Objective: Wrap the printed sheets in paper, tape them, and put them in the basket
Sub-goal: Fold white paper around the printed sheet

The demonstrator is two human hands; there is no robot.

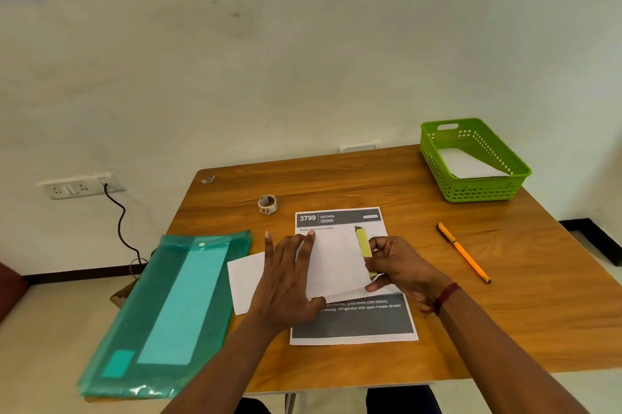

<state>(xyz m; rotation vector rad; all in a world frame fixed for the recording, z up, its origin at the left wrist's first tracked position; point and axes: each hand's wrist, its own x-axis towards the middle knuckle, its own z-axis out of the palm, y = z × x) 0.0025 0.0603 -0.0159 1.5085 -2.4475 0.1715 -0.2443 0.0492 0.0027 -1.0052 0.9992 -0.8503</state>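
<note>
"3799 KITCHEN" on printed sheet (353, 319)

We take this for a plain office or study room. We see a wooden desk (387, 184) against a bare pale wall (303, 77), and on it stationery: a teal document folder (175, 306), an orange pen (463, 252), a roll of tape (267, 204), a green basket (478, 193). A switchboard (80, 186) with a plugged cable (119, 225) sits low on the wall.

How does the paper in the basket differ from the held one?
The basket paper lies untouched in the basket; the held paper sits over the printed sheet, left hand pressing, right hand pinching. The held paper shows a yellow-green strip at its edge; the basket paper none. Both are white.
</note>
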